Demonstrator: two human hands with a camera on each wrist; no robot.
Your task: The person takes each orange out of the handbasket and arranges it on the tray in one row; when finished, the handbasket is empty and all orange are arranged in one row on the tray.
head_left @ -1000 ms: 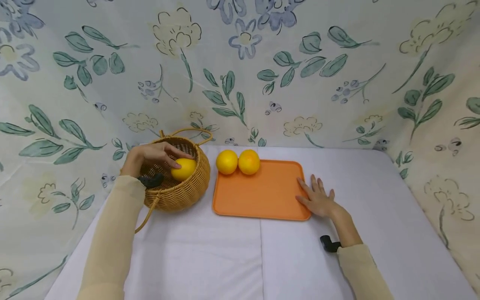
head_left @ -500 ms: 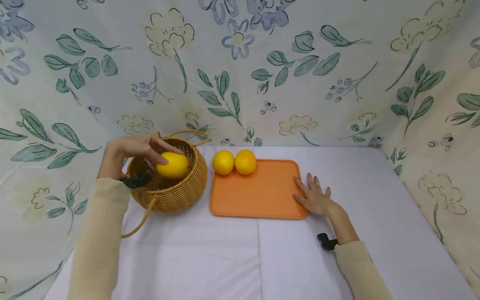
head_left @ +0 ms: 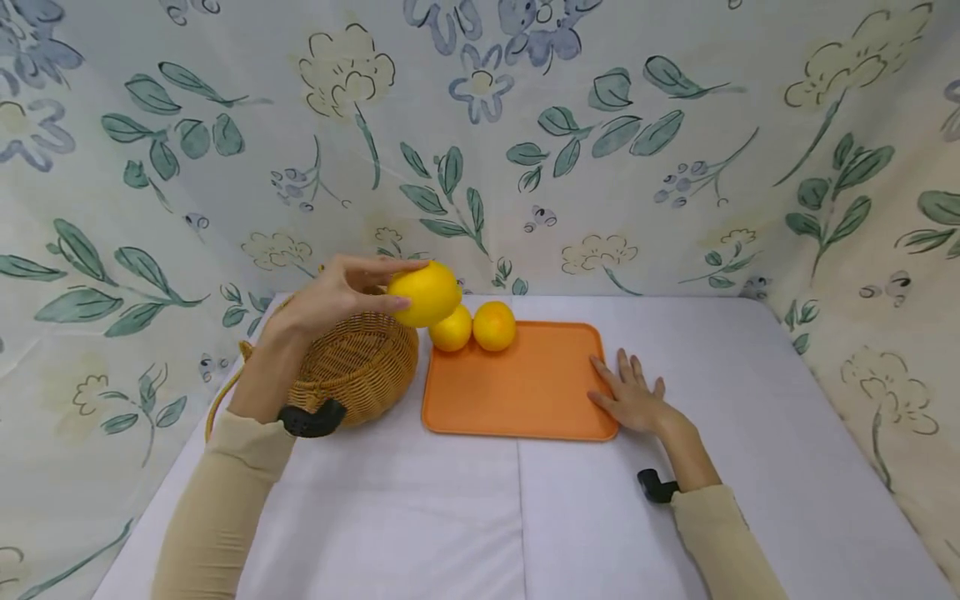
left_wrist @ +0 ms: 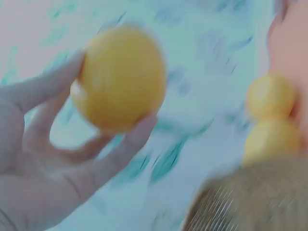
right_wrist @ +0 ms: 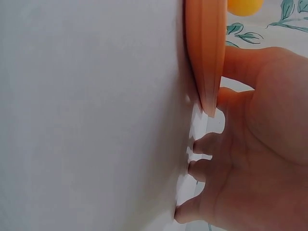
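My left hand (head_left: 330, 296) pinches a smooth yellow citrus-like fruit (head_left: 426, 294) between thumb and fingers. It is lifted above the wicker basket's right rim, in front of the floral cloth. In the left wrist view the fruit (left_wrist: 122, 79) looks slightly oval. Partly behind my forearm stands the wicker basket (head_left: 382, 383), with no fruit visible in the part of it that shows. Two similar round fruits touch at the orange tray's back left corner: one yellow (head_left: 452, 332), one more orange (head_left: 494, 326). My right hand (head_left: 636, 400) lies with spread fingers at the tray's right edge, thumb and forefinger touching it.
The orange tray (head_left: 517, 392) lies flat on a white cloth-covered table (head_left: 420, 517), right of the basket. A floral cloth (head_left: 480, 183) hangs behind and at both sides. A looped handle (head_left: 221, 400) hangs at the basket's left.
My left hand has raised the fruit out of the basket and carried it right, towards the tray's back left corner. My right hand has stayed at the tray's edge.
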